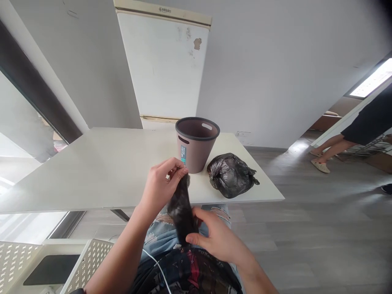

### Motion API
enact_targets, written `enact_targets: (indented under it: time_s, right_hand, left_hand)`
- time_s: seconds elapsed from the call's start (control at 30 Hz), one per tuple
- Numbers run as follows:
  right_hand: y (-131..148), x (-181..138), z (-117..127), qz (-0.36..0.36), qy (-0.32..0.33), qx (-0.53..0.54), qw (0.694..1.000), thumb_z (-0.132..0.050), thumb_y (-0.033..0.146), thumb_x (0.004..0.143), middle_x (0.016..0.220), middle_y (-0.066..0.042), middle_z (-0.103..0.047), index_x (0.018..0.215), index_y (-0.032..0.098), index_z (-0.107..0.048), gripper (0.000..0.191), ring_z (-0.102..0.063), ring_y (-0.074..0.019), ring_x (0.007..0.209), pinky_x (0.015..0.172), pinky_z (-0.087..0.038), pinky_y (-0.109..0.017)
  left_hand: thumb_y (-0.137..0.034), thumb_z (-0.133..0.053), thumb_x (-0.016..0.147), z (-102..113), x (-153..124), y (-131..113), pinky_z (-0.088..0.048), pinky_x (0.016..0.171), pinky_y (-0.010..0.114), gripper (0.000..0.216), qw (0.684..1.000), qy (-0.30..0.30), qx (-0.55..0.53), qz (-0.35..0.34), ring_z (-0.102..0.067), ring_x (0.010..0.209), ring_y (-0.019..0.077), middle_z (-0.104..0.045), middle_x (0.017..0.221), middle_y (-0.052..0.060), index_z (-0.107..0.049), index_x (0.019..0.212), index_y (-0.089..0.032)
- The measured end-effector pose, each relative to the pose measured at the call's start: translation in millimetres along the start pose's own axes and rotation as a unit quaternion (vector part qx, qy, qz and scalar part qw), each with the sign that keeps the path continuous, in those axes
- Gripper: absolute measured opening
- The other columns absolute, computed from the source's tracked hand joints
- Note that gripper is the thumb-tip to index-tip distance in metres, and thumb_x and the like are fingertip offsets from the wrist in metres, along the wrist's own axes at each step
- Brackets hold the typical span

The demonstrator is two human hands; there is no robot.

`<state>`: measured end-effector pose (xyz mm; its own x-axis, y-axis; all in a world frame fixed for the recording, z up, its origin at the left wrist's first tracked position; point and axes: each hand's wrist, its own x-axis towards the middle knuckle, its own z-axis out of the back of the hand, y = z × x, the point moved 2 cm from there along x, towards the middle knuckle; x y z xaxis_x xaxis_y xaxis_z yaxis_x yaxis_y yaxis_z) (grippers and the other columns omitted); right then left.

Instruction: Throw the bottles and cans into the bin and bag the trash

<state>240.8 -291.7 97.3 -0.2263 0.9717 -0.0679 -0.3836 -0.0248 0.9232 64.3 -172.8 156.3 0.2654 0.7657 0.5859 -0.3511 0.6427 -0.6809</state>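
Note:
Between my hands stretches a folded black plastic bag [180, 206], held in front of my body at the table's near edge. My left hand [167, 179] pinches its upper end between thumb and fingers. Lower down, my right hand [211, 234] grips the other end, thumb on top and fingers partly hidden behind it. Just beyond my left hand, a brown trash can [200, 153] with a dark rim and handle slots stands upright on the table. Right of the can lies a full, knotted black garbage bag [233, 175].
The white table [92, 171] spans the front, with a white refrigerator [165, 65] behind it. At the lower left is a white perforated basket [88, 261]. A white cable [157, 265] runs across my lap. Another person's legs [333, 149] show at the far right.

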Motion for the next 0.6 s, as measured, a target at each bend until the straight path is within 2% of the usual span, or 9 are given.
enact_targets:
  time_s: [0.1,0.17,0.23,0.27,0.33,0.4,0.43,0.5,0.6]
  right_hand:
    - [4.0,-0.9,-5.5,-0.002,0.036,0.027,0.999,-0.069,0.029,0.097,0.09,-0.001,-0.076,0.094,0.023,-0.073,0.007,-0.069,-0.02,0.088,0.084,-0.049,-0.031]
    - [2.4,0.2,-3.8,-0.001,0.044,0.022,0.999,-0.073,0.026,0.093,0.085,0.0,-0.076,0.087,0.023,-0.074,0.007,-0.069,-0.0195,0.085,0.083,-0.05,-0.031]
    - [0.0,2.8,2.1,0.015,0.012,0.045,0.999,-0.077,0.029,0.091,0.087,-0.001,-0.074,0.088,0.023,-0.074,0.008,-0.067,-0.0195,0.085,0.082,-0.05,-0.031]
    - [-1.0,5.2,6.2,0.028,-0.027,0.072,0.997,-0.076,0.033,0.093,0.09,-0.002,-0.073,0.097,0.024,-0.075,0.01,-0.066,-0.0194,0.086,0.082,-0.051,-0.032]
    - [-2.3,12.7,13.4,0.057,-0.108,0.126,0.984,-0.07,0.041,0.099,0.101,-0.004,-0.072,0.129,0.027,-0.068,0.034,-0.065,-0.0189,0.087,0.083,-0.053,-0.033]
    - [-1.8,24.0,15.9,0.096,-0.126,0.128,0.979,-0.07,0.042,0.099,0.107,-0.004,-0.069,0.147,0.029,-0.057,0.051,-0.063,-0.0179,0.086,0.082,-0.053,-0.033]
    - [-1.2,30.1,15.9,0.115,-0.114,0.109,0.981,-0.072,0.04,0.098,0.103,-0.004,-0.069,0.142,0.029,-0.062,0.047,-0.061,-0.0173,0.083,0.078,-0.052,-0.032]
    - [-0.3,38.9,17.6,0.15,-0.117,0.061,0.98,-0.075,0.037,0.096,0.094,-0.003,-0.066,0.114,0.025,-0.075,0.021,-0.058,-0.0166,0.079,0.071,-0.049,-0.03]
    - [1.2,35.0,30.7,0.215,-0.205,-0.006,0.955,-0.077,0.028,0.094,0.093,-0.004,-0.064,0.086,0.022,-0.071,0.012,-0.059,-0.0177,0.082,0.072,-0.048,-0.032]
  left_hand:
    - [-0.035,-0.055,0.105,-3.8,0.8,-0.7,-0.045,0.064,0.02,0.024,0.998,-0.03,-0.043,0.018,-0.05,0.07,0.0113,-0.059,0.079,-0.002,-0.059,0.086,-0.021]
    - [-0.037,-0.054,0.107,-6.2,-1.5,-0.2,-0.04,0.059,0.02,0.026,0.997,-0.032,-0.057,0.032,-0.042,0.062,0.0103,-0.051,0.07,-0.004,-0.056,0.085,-0.021]
    - [-0.039,-0.055,0.106,-8.5,-4.8,-0.4,-0.035,0.056,0.02,0.029,0.995,-0.027,-0.086,0.04,-0.034,0.057,0.0096,-0.042,0.063,-0.006,-0.054,0.084,-0.021]
    - [-0.041,-0.057,0.106,-10.1,-6.4,-0.9,-0.033,0.055,0.021,0.03,0.993,-0.024,-0.111,0.043,-0.033,0.056,0.0095,-0.04,0.062,-0.007,-0.053,0.083,-0.021]
    - [-0.046,-0.058,0.105,-14.3,-8.7,-2.2,-0.032,0.054,0.022,0.035,0.983,-0.028,-0.174,0.052,-0.033,0.056,0.0097,-0.039,0.062,-0.006,-0.052,0.081,-0.02]
    - [-0.05,-0.055,0.106,-19.8,-10.1,-2.9,-0.033,0.056,0.022,0.039,0.968,-0.031,-0.238,0.073,-0.037,0.059,0.0103,-0.042,0.066,-0.004,-0.051,0.081,-0.02]
    - [-0.051,-0.054,0.106,-22.4,-10.8,-2.8,-0.034,0.057,0.022,0.04,0.961,-0.028,-0.263,0.083,-0.039,0.06,0.0105,-0.044,0.068,-0.004,-0.05,0.08,-0.02]
    - [-0.051,-0.054,0.106,-24.7,-12.7,-1.3,-0.034,0.057,0.022,0.041,0.953,-0.001,-0.291,0.088,-0.04,0.062,0.0103,-0.046,0.07,-0.003,-0.051,0.08,-0.02]
    - [-0.047,-0.063,0.103,-14.3,-18.0,5.0,-0.03,0.053,0.022,0.035,0.957,0.075,-0.276,0.05,-0.037,0.057,0.0092,-0.045,0.065,-0.004,-0.057,0.081,-0.02]
